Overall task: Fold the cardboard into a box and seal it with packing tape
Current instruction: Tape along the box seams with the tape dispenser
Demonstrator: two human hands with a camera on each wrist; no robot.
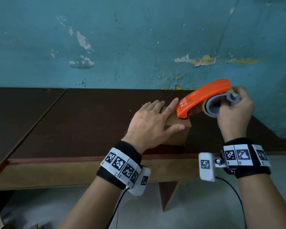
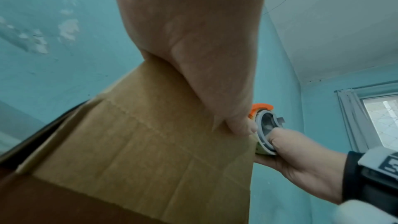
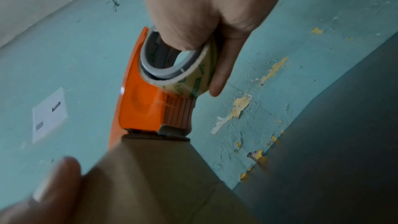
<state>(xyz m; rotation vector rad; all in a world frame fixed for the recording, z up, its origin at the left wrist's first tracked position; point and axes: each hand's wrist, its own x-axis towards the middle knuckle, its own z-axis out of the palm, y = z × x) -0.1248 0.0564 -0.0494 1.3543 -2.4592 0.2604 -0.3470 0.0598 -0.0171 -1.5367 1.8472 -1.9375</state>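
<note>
- Sitting on the dark brown surface (image 1: pixel 89 123), close to the blue wall (image 1: pixel 139 38), is a small brown box (image 1: pixel 180 134).
- The left hand (image 1: pixel 149 124) lies flat on top of the box. Its fingers (image 1: pixel 170 107) are straight and spread out, and they press the top down.
- The right hand (image 1: pixel 234 113) holds an orange tape tool (image 1: pixel 203 98). Its fingers curl round the tape roll (image 3: pixel 193 72), with the thumb tucked inside the ring.
- The front tip of the tape tool touches the top of the box, just beside the left pointing finger.
- The roll end of the tape tool is tilted up, off the box.
- Both wrists wear black bands (image 1: pixel 122 167) with black and white square marks.
</note>
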